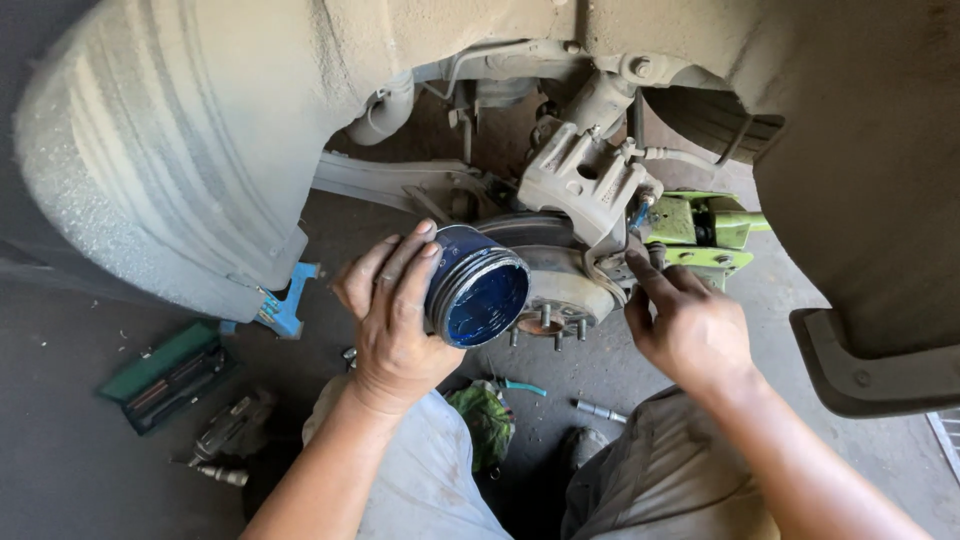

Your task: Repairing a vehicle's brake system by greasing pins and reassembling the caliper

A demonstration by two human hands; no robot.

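My left hand [392, 312] grips a round open tub [478, 287] of dark blue grease, tilted so its mouth faces me. It sits just left of the wheel hub [560, 295] with its bare studs. My right hand [685, 322] reaches up to the lower edge of the grey brake caliper [585, 180], its index finger touching the caliper bracket by a blue-smeared pin. That hand holds nothing I can see. The brake disc is partly hidden behind the tub and hub.
The dusty wheel-arch liner [170, 130] curves over the left; the bumper edge [880, 370] is at right. A green jack [705, 228] stands behind the hub. On the floor lie a green tool case [165, 375], an impact wrench [228, 435], a green rag [485, 420] and a socket extension [598, 410].
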